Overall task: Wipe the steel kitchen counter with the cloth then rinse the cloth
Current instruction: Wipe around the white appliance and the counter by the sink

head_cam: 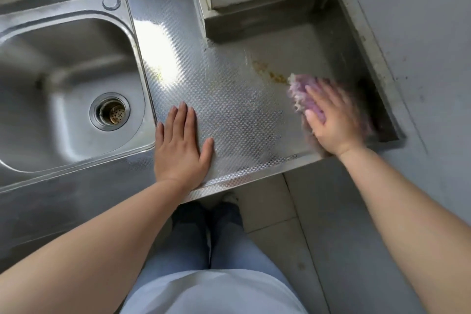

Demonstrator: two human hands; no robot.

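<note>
The wiping step is in hand. The right hand (334,120) presses the purple cloth (303,95) flat against the steel desk (229,99) toward its right side, near the raised right wall. Its fingers (317,95) lie spread over the cloth, pressing rather than grasping, and both hand and cloth are blurred, which suggests a quick stroke. Just beyond the cloth, toward the back of the desk, a trail of yellow-brown stains (270,72) remains, so I judge the wipe is partly done.

The left hand (182,143) rests flat on the desk near its front edge, just beside the sink (63,64), fingers straight and holding nothing.

The next move likely calls for carrying the cloth over the stains with firm pressure. The rinse is not yet begun; no tap is in view.

No brand, label or writing can be read anywhere.
</note>
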